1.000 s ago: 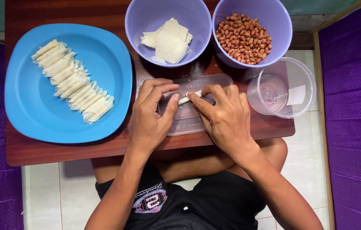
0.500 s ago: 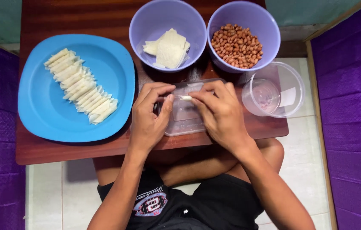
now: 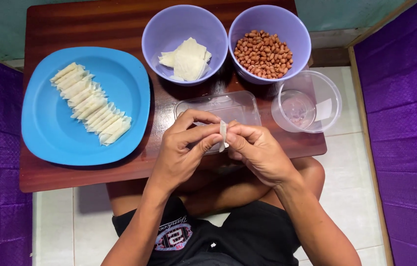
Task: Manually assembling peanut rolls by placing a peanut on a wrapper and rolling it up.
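Wrapper strip (image 3: 223,135), probably rolled, had lifted off the clear tray (image 3: 233,106) at centre frame, pinched between left hand (image 3: 183,152) and right hand (image 3: 260,155).

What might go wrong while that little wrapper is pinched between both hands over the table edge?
The wrapper is held only by the fingertips of the left hand and right hand, out past the table edge; if it slips it may land on the lap. The clear cup overhangs the table corner, so a nudge from the right hand might tip it off.
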